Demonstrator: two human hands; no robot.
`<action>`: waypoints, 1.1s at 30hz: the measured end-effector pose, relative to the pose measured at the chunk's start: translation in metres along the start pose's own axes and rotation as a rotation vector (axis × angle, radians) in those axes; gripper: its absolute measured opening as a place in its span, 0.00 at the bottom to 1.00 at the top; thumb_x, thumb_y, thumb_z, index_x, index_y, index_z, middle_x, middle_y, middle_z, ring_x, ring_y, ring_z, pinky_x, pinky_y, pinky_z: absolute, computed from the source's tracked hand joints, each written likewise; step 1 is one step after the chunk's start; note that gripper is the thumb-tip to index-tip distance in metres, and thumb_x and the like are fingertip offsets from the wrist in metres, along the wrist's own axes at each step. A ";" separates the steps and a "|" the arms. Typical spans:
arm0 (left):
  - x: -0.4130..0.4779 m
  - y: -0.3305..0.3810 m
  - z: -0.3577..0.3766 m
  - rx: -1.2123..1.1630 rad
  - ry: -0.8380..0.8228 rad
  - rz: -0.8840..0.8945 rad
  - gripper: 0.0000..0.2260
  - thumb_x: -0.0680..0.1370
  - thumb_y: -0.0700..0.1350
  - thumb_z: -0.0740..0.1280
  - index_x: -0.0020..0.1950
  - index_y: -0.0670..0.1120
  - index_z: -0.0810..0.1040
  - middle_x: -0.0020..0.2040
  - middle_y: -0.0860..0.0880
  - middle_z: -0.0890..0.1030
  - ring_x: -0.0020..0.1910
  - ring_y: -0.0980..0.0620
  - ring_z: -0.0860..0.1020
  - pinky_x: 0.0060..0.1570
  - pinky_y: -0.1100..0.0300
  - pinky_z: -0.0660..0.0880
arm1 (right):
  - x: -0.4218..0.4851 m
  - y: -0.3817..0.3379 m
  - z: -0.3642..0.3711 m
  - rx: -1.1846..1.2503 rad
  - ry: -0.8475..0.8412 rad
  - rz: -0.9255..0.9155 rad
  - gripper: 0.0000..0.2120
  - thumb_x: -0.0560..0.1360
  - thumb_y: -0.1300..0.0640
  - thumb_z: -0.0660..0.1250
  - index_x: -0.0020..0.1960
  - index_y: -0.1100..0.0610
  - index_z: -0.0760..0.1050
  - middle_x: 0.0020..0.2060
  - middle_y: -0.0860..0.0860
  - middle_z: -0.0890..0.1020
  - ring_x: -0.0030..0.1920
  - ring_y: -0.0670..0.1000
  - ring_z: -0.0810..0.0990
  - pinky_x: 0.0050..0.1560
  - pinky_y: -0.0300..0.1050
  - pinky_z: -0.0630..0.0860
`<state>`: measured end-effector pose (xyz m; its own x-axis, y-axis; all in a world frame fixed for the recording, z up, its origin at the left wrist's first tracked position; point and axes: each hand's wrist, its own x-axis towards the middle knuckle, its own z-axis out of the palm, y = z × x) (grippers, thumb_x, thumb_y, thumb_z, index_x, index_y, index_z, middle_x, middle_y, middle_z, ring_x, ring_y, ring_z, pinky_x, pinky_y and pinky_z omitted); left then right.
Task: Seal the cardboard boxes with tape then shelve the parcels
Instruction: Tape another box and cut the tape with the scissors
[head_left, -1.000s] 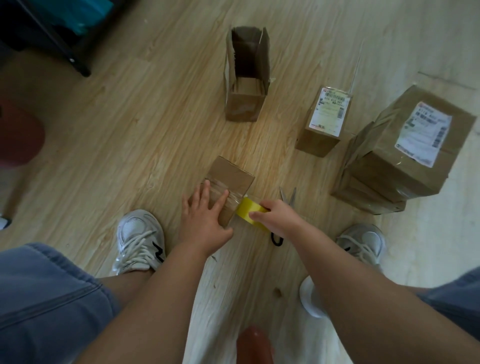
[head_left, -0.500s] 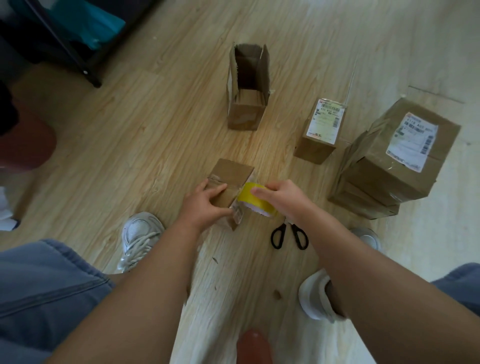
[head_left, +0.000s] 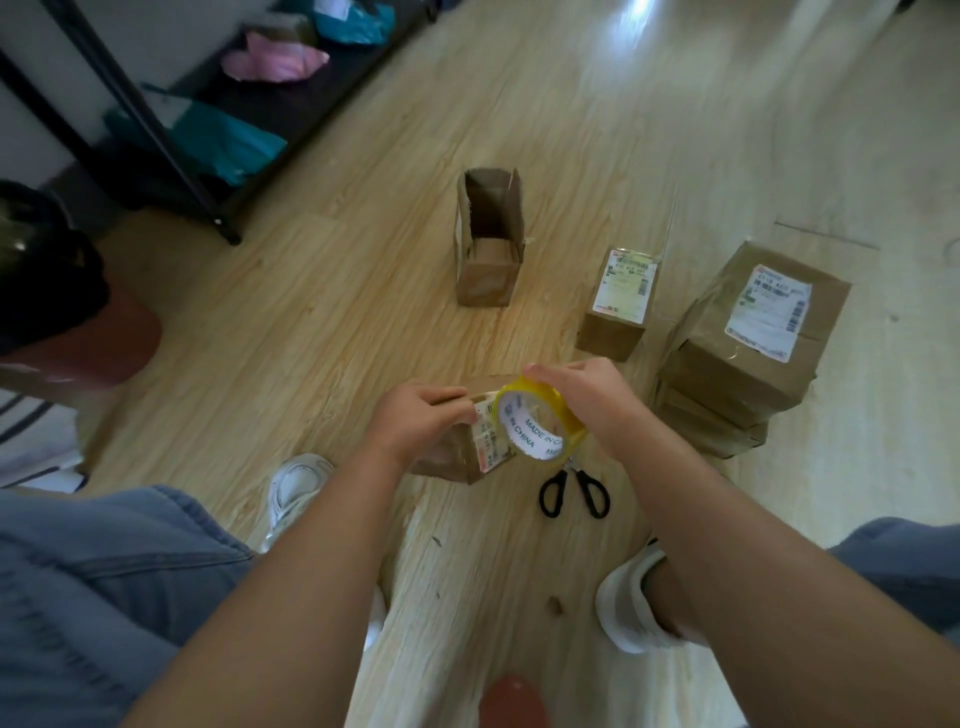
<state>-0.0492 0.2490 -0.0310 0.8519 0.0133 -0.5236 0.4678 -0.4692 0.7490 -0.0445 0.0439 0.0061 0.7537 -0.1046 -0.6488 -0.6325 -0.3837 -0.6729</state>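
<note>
scissors (head_left: 583, 479) blades hidden behind tape roll (head_left: 530, 441), parcel label (head_left: 768, 317) unreadable

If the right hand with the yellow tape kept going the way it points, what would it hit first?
Probably the small box that the left hand grips: the right hand, holding the tape roll, points left toward its labelled end. How close they are is unclear.
</note>
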 end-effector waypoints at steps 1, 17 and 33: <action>-0.023 0.029 -0.015 -0.047 0.089 0.073 0.15 0.70 0.46 0.76 0.56 0.51 0.85 0.52 0.56 0.82 0.45 0.63 0.79 0.39 0.74 0.71 | -0.026 -0.014 -0.017 -0.037 0.015 -0.068 0.21 0.75 0.43 0.72 0.51 0.62 0.82 0.35 0.54 0.79 0.34 0.51 0.75 0.37 0.42 0.72; -0.038 0.090 -0.039 -0.429 0.208 0.099 0.11 0.69 0.47 0.76 0.50 0.51 0.87 0.45 0.58 0.86 0.45 0.58 0.83 0.46 0.63 0.76 | -0.038 -0.045 -0.029 -0.157 0.146 -0.175 0.22 0.75 0.39 0.69 0.35 0.56 0.74 0.27 0.50 0.68 0.29 0.49 0.66 0.32 0.43 0.64; -0.059 0.108 -0.048 -0.632 0.079 -0.071 0.11 0.74 0.49 0.71 0.54 0.47 0.82 0.41 0.53 0.84 0.43 0.53 0.80 0.51 0.53 0.77 | -0.040 -0.048 -0.031 -0.085 0.051 -0.263 0.31 0.76 0.32 0.63 0.43 0.61 0.81 0.32 0.54 0.81 0.35 0.51 0.78 0.49 0.46 0.76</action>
<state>-0.0373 0.2395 0.1001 0.8174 0.1011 -0.5671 0.5516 0.1461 0.8212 -0.0394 0.0383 0.0752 0.8994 -0.0362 -0.4356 -0.3981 -0.4792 -0.7822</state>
